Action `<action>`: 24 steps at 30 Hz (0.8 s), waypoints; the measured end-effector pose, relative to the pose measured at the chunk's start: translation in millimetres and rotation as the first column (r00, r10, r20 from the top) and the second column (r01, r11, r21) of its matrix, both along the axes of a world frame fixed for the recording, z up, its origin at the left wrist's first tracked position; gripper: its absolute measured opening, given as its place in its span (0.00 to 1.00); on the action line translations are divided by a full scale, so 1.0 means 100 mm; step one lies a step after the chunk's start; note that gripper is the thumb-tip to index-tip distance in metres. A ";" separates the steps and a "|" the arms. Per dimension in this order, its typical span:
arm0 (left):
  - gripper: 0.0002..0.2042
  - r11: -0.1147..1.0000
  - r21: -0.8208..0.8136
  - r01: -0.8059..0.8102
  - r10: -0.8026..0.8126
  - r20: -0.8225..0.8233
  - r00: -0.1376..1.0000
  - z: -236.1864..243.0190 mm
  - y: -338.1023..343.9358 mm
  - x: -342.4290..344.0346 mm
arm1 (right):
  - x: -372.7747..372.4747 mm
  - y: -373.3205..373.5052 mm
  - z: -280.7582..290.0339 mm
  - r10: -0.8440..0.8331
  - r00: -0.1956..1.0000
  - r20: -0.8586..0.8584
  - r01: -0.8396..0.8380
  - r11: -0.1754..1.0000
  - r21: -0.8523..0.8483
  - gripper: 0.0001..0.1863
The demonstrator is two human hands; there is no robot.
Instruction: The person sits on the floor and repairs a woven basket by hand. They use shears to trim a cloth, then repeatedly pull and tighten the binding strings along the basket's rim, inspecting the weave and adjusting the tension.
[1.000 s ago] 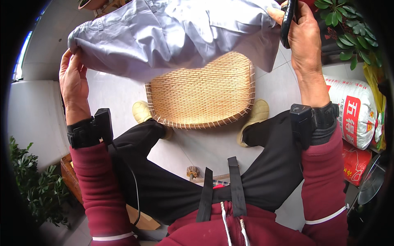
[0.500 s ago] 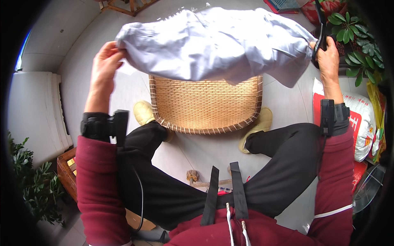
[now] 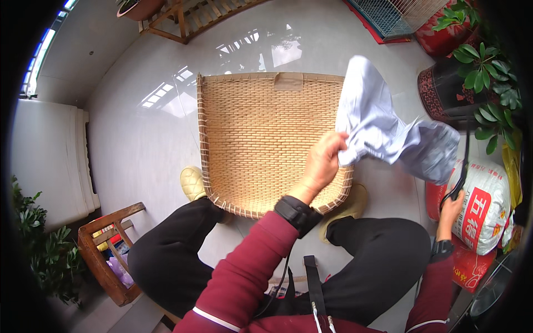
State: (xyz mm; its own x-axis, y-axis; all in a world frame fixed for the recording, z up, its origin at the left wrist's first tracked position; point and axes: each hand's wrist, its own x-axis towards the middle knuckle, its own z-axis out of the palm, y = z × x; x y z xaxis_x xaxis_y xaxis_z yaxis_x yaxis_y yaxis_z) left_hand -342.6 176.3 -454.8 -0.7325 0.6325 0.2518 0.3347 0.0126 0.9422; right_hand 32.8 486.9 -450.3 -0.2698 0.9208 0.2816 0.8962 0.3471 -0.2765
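Bunching pale cloth (image 3: 383,130) inside left grip (image 3: 322,164)

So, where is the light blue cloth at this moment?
In the head view the light blue cloth is at upper right, bunched in the left hand, over the right edge of the woven tray, beside the potted plant.

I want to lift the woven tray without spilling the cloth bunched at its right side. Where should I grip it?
Grip the tray by its raised left rim, coming in from the left. That edge is bare and clear, while the left hand and the pale cloth crowd the right side, and shoes sit against the near edge.
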 end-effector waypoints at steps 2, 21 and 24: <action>0.06 0.965 -0.245 0.089 -0.081 0.042 0.996 -0.49 0.03 0.28 | 0.11 -0.35 -0.38 -0.024 0.998 -0.057 0.011 0.976 -0.216 0.14; 0.27 0.916 -0.395 -0.072 0.264 0.459 0.848 -1.31 0.48 0.29 | -1.87 -0.61 -1.37 -0.115 0.752 -0.649 -0.540 0.456 -0.707 0.11; 0.28 0.901 -0.422 0.099 0.213 0.631 0.746 -1.54 0.64 0.09 | -1.92 -0.68 -1.43 -0.107 0.702 -0.704 -0.628 0.372 -0.683 0.09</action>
